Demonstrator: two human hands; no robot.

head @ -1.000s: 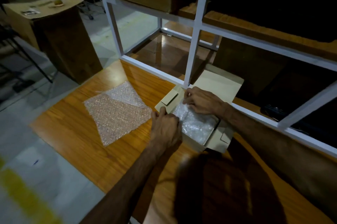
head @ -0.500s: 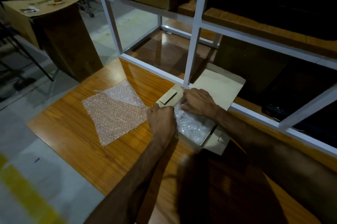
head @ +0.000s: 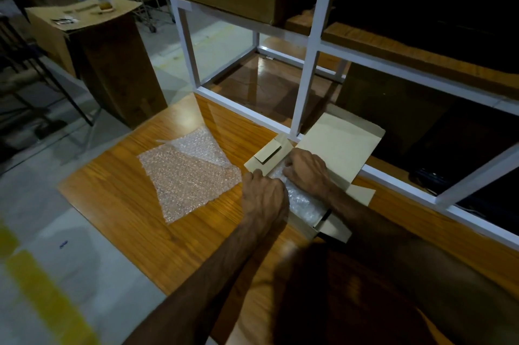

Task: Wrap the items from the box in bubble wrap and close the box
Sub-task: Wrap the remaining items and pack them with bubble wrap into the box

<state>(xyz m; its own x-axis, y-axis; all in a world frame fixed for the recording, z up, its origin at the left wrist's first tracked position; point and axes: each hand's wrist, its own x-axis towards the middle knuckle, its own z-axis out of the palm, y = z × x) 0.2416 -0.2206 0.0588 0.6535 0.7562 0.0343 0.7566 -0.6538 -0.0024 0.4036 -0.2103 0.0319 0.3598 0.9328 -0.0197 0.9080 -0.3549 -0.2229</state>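
**Both hands on the wrapped bundle in the box**

I see my left hand (head: 265, 194) curled on the near edge of the clear bubble-wrapped bundle (head: 304, 201), which lies inside the open tan cardboard box (head: 341, 148). My right hand (head: 306, 169), fingers curled, presses its far end. A flat bubble wrap sheet (head: 188, 176) lies left on the orange wooden table (head: 112, 196).
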